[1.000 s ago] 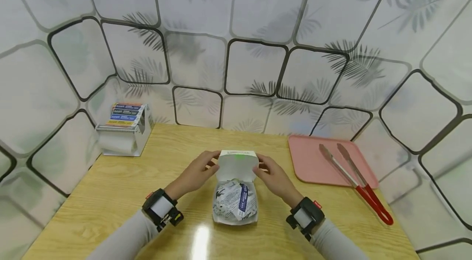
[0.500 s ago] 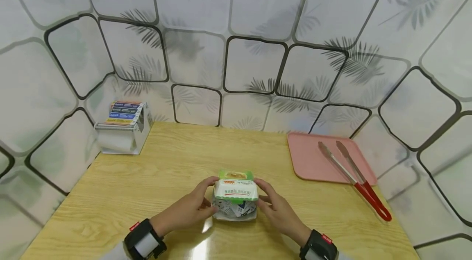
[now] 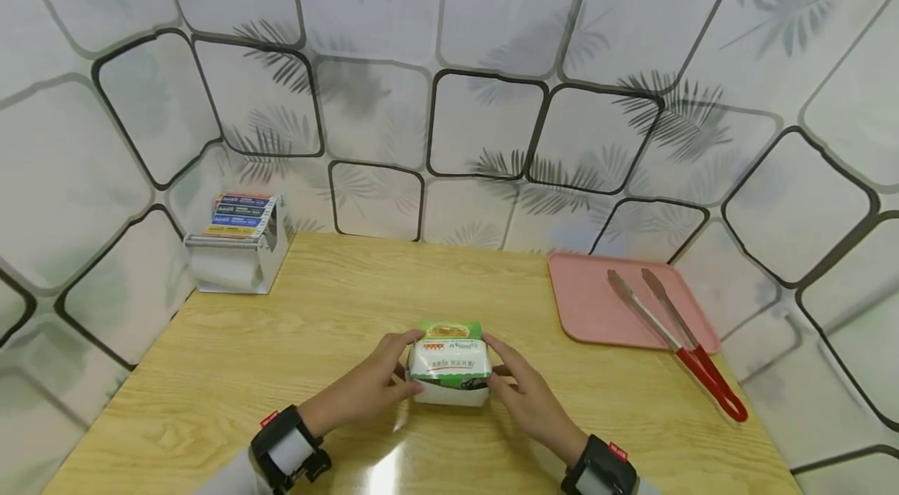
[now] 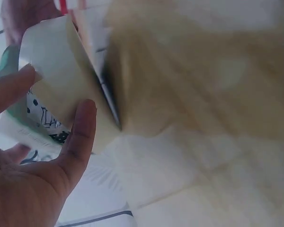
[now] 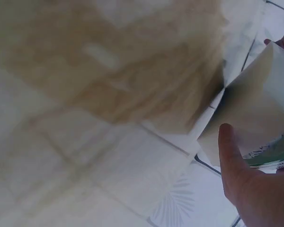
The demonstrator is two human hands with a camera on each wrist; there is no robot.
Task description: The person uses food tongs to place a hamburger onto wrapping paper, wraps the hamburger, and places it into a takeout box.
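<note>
A small burger box, white with a green printed lid, stands on the wooden table. Its lid is folded down, with a narrow gap along the front where the patterned paper wrap inside shows. My left hand holds the box's left side, thumb at the front corner and index finger at the top edge. On the opposite side my right hand grips it likewise. Both wrist views show fingers against the white carton; some fingers are hidden behind it.
To the right lies a pink tray, with red-handled metal tongs resting across it and over its front edge. At the table's back left stands a white dispenser with a roll and colourful labels. A patterned curtain surrounds the table.
The box's lid has swung forward and down from upright, covering the wrapped bundle. Both hands moved with it, from the raised lid to the box's sides.
</note>
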